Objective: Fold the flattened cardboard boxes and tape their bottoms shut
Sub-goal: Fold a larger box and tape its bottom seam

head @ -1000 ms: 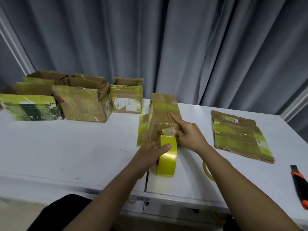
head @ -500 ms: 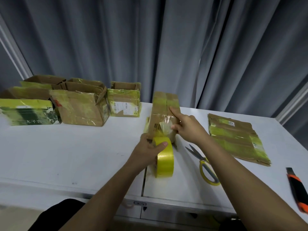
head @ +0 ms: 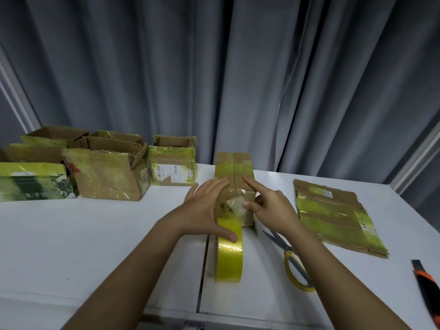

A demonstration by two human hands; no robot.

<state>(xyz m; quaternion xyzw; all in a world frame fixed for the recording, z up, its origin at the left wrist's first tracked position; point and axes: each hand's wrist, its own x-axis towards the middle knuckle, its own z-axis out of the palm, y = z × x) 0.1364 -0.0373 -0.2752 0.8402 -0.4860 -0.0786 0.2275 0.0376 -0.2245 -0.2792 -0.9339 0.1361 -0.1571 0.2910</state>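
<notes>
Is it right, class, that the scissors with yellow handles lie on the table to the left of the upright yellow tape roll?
Not quite. The head view shows the scissors lying on the table to the right of the upright yellow tape roll, not the left.

open tabletop [head: 95, 234] left of the tape roll [head: 229, 253], scissors [head: 289, 258] and flattened boxes [head: 333, 215] crowding the right
</notes>
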